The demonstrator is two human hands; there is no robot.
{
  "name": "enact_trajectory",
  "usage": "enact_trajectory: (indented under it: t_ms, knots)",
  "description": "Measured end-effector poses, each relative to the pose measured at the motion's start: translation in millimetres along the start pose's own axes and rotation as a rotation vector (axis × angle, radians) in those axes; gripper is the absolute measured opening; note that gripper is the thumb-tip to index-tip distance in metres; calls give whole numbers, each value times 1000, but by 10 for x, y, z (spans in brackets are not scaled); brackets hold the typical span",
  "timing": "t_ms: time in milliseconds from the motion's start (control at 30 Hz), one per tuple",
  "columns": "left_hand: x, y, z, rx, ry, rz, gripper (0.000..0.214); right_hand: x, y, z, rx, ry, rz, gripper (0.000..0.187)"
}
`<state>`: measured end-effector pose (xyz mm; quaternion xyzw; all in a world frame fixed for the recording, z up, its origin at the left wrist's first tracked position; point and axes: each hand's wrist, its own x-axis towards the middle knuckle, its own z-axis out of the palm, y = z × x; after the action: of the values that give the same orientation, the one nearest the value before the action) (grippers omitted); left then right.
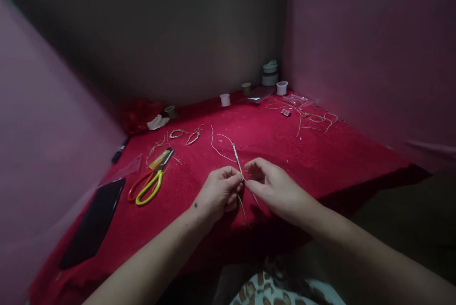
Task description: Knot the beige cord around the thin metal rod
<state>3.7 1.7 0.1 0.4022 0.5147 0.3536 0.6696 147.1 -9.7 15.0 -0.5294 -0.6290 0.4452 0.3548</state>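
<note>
My left hand and my right hand meet over the red cloth, fingers pinched together on a thin braided cord. The cord's woven part runs up and away from my fingertips, with loose pale strands curling beyond it and short ends hanging below my hands. Both hands are closed on the cord, almost touching each other.
Two scissors, one orange-handled and one yellow-handled, lie at left beside a dark flat tablet. Finished cord pieces, tangled cords, small spools, a white cup and stacked tape rolls sit farther back. Walls enclose three sides.
</note>
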Motion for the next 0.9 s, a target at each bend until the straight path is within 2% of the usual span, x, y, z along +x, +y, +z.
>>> enact_trajectory:
  t_ms: [100,167,333,433,567,900]
  knots:
    - [4,0,-6,3,1,2,16,110,-23,65,224,-198,266,10]
    - [6,5,-10,-9,-14,-6,18,143,-34,66,237,-263,326,9]
    - [4,2,-28,-27,-34,-8,21,264,10,34,26,-249,244,4]
    - [-2,-12,-40,-24,-34,-6,22,342,42,38,-98,-196,208,5]
    - [-13,-29,-42,-18,-37,-11,22,394,61,38,-147,-166,197,6]
    - [-69,-29,22,19,23,4,15,515,41,-69,-125,-334,284,13]
